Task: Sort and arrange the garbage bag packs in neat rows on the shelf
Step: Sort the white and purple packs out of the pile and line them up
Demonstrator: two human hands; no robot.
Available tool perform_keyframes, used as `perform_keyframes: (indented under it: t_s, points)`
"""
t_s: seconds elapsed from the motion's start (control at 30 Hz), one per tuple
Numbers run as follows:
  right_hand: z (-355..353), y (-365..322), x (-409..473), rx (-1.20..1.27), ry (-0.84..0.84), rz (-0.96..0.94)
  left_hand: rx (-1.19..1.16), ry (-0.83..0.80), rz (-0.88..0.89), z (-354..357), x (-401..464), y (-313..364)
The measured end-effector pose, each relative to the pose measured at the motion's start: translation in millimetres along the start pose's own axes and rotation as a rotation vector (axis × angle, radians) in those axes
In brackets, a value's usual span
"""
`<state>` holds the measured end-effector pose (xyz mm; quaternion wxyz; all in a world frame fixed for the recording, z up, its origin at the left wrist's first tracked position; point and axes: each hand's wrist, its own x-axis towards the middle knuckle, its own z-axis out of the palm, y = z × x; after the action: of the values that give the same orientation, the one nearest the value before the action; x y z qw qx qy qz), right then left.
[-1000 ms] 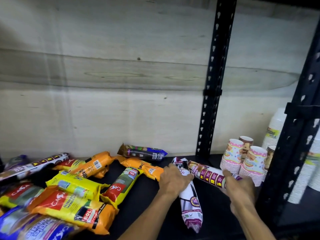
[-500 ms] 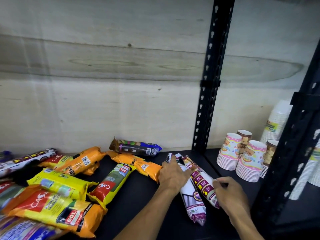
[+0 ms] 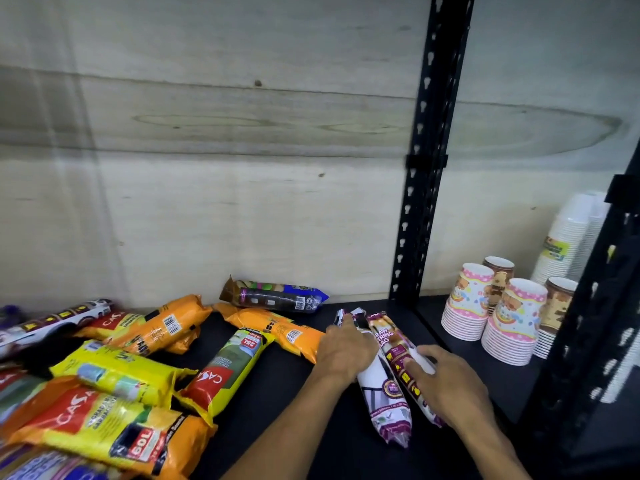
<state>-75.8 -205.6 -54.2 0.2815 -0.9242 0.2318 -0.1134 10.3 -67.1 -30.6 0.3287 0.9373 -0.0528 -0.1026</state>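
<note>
Both hands are down on the black shelf [image 3: 277, 393], working two purple-and-white packs that lie side by side near the upright post [image 3: 420, 216]. The left hand [image 3: 344, 355] curls over the left pack [image 3: 382, 400], gripping it; the right hand [image 3: 450, 386] rests on the right pack [image 3: 391, 341] with fingers [image 3: 414, 367] bent over it, holding it against its neighbour. Orange and yellow packs [image 3: 114, 375] lie jumbled on the left, a dark pack [image 3: 277, 296] sits at the back wall, and paper cups [image 3: 495, 313] stand in the next bay.
</note>
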Motion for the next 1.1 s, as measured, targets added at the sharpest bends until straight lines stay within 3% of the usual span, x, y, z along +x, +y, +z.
perform_keyframes:
  t_s: [0.63, 0.97, 1.1]
  points:
    - [6, 10, 23, -0.05, 0.114, 0.111, -0.059, 0.1, 0.056, 21, 3, 4]
    - [-3, 4, 17, -0.104, 0.05, 0.128, -0.159, 0.084, 0.046, 24, 10, 1]
    - [-7, -17, 0, -0.215, 0.185, 0.005, -0.035, 0.252, 0.138, 0, 8, -11]
